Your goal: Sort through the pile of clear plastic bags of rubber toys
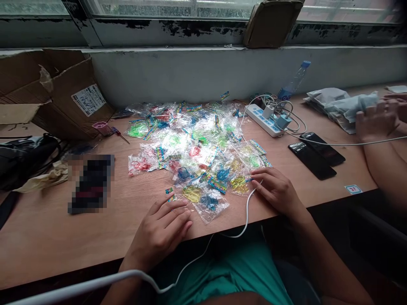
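Observation:
A spread-out pile of small clear plastic bags (190, 140) covers the middle of the wooden table. Red, green, yellow and blue items show inside them, and many have a printed header strip. My left hand (165, 224) lies on the table at the near left of the pile, fingers stretched out, beside a bag with blue contents (209, 202). At the near right edge of the pile, my right hand (276, 190) rests with fingers extended, its tips by a bag with yellow contents (238, 183) and close to a white cable (249, 203).
A cardboard box (60, 93) stands at the left, near a screwdriver (121, 134). On the right are a power strip (265, 120), a bottle (294, 82), two phones (311, 161) and white packages (343, 106). Another person's hand (377, 118) touches those packages. The cable hangs over the front edge.

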Action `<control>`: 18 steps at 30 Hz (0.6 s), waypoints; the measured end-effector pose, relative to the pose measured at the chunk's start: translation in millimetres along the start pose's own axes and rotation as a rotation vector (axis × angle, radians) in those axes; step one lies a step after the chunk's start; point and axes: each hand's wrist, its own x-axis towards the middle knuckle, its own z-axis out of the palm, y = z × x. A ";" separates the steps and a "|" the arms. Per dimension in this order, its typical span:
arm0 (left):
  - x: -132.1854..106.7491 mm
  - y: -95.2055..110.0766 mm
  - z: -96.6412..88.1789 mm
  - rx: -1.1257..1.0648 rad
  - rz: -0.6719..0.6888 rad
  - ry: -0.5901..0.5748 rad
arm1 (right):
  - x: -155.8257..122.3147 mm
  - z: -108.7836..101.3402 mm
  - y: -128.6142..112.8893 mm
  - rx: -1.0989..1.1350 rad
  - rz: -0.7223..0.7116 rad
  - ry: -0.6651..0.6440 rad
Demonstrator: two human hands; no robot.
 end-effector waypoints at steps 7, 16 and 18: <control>-1.9 0.6 3.5 -0.030 -0.009 -0.040 | -0.1 -1.7 -2.4 0.004 0.023 -0.006; -2.8 -1.2 3.0 -0.068 -0.008 -0.065 | -0.6 -1.5 -0.8 0.001 0.033 -0.014; -3.4 -1.8 3.1 -0.066 -0.008 -0.062 | -0.7 -1.3 0.0 -0.001 0.024 -0.012</control>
